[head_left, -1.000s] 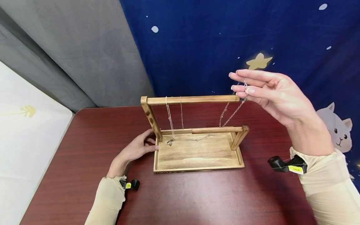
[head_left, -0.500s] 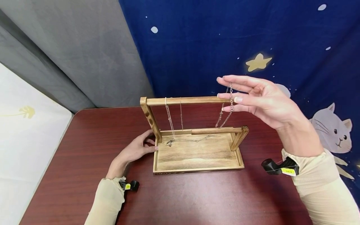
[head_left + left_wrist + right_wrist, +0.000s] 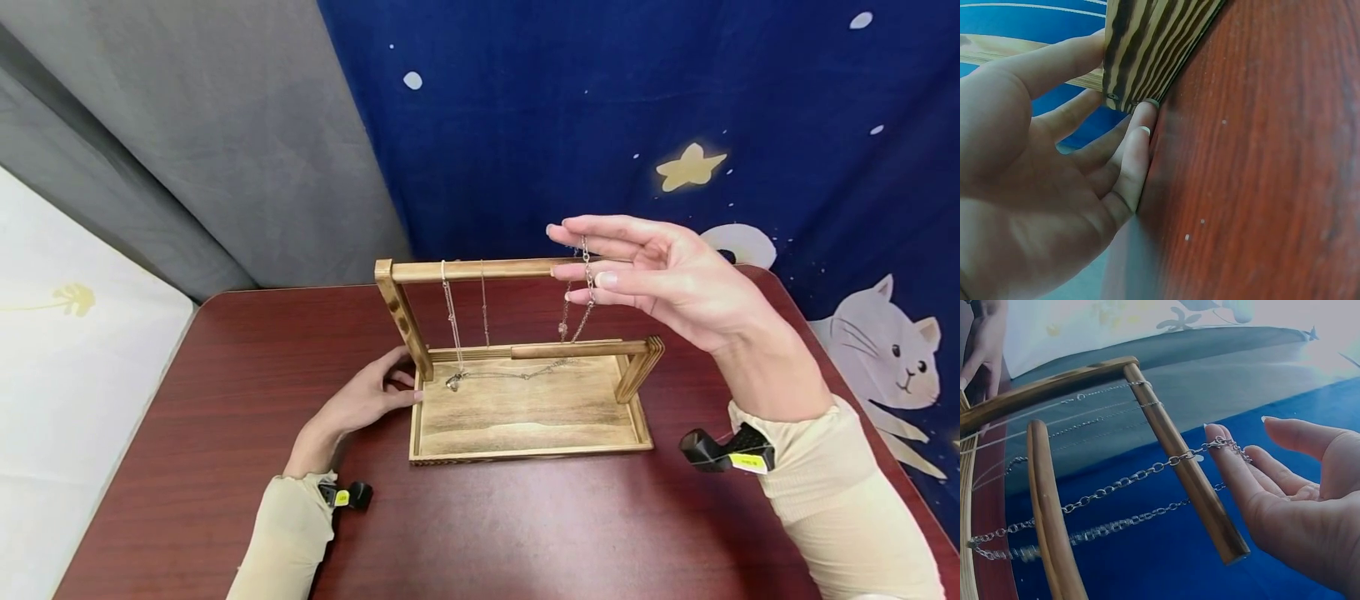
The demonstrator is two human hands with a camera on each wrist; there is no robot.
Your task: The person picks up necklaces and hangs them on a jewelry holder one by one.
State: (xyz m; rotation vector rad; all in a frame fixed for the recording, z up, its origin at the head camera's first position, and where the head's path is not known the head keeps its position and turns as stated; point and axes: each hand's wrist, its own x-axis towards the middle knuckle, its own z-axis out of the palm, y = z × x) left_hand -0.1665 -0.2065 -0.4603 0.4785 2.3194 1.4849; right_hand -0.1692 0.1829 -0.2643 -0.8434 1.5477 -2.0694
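Chain necklace [image 3: 1141, 475], probably light, limp and easily snagged, straddles the upper bar [image 3: 517, 268] of the wooden necklace stand [image 3: 525, 429]; best held near its apparent clasp [image 3: 1218, 442]. Right hand [image 3: 667, 275] carries the loop at the stand's bar, fingers spread; thumb pinch unclear. Left hand [image 3: 360, 396] grips the stand's left end.

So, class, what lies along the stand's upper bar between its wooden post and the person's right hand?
In the head view, two chains hang over the upper bar there: a pale chain nearer the post and a darker chain nearer the right hand.
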